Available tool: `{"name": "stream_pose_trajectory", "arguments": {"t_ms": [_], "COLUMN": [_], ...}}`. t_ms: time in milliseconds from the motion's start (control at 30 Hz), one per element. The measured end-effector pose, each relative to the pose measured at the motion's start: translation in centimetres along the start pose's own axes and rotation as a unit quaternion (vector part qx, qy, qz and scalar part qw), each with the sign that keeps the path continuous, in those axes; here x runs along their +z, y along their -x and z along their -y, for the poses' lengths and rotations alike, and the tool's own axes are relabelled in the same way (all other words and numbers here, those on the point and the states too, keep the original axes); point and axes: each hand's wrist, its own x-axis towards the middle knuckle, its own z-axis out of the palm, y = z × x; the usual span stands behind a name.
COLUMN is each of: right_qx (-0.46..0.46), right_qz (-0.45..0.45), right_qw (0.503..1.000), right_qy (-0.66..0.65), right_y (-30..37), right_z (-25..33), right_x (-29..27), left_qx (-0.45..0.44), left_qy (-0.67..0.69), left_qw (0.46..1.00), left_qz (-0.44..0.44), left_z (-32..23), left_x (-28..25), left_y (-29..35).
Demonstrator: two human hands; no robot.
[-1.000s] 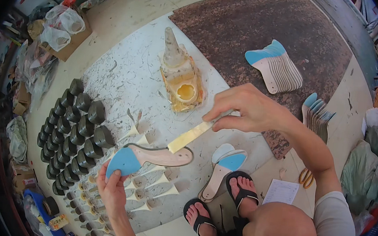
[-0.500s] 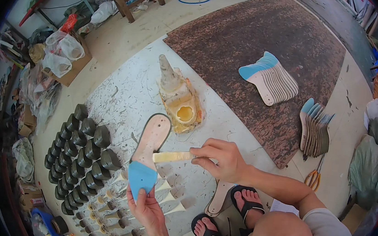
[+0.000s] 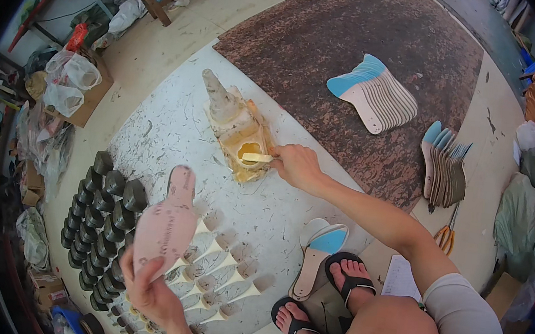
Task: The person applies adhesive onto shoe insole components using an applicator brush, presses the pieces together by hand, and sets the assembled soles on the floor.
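In my left hand point(image 3: 153, 292) is a shoe insole point(image 3: 169, 225), pinched at its broad end with the pink, marked face showing and the narrow end away from me. My right hand point(image 3: 298, 167) grips a flat cream-coloured glue brush point(image 3: 258, 158) between thumb and fingers. The brush's tip lies over the round opening of a glue-crusted pot point(image 3: 232, 134), where yellow glue point(image 3: 250, 147) shows. Next to my sandalled feet lie more insoles point(image 3: 314, 263), pink with blue. Rows of dark heel-shaped blocks point(image 3: 101, 202) stand left of my left hand, and slim cream heels point(image 3: 220, 273) lie right of it.
A fanned stack of insoles point(image 3: 391, 108) rests on the brown mottled sheet point(image 3: 307, 41). Another stack point(image 3: 443, 172) sits at its right edge, near orange-handled scissors point(image 3: 445, 238). Bags point(image 3: 75, 75) and a carton point(image 3: 96, 93) stand at the left; more bags point(image 3: 526, 220) line the right.
The brush has left the insole and moved up to the glue pot's opening with my right hand. My left hand has shifted left and turned the insole over from its blue-ended face.
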Motion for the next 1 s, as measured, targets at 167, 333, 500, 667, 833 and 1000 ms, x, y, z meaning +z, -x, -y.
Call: {"name": "stream_pose_trajectory", "arguments": {"t_ms": [167, 333, 500, 667, 833, 1000], "right_qx": [0.030, 0.019, 0.102, 0.189, 0.021, -0.175], "right_qz": [0.022, 0.038, 0.118, 0.207, 0.316, 0.277], "right_qw": [0.993, 0.994, 0.953, 0.850, 0.864, 0.881], "right_qy": [-0.116, -0.097, -0.258, -0.445, -0.391, -0.342], "right_y": [0.0, 0.2, 0.7, 1.4, 2.8, 5.1], "right_z": [-0.8, -1.2, -2.6, -1.4, 2.7, 9.1], "right_x": [0.0, 0.1, 0.6, -0.9, -5.0, -9.0], "left_qx": [-0.230, -0.210, -0.275, -0.386, -0.427, -0.472], "left_qy": [0.277, 0.348, 0.392, 0.565, 0.608, 0.573], "left_qw": [0.932, 0.912, 0.872, 0.729, 0.668, 0.669], "left_qz": [-0.044, 0.053, -0.099, -0.026, 0.041, 0.025], "left_z": [1.2, 1.5, 0.9, 4.3, 5.4, 3.6], "left_x": [-1.0, -2.0, -2.1, -3.5, -1.5, -0.1], "left_y": [2.0, 2.4, 1.3, 2.9, 3.7, 3.7]}}
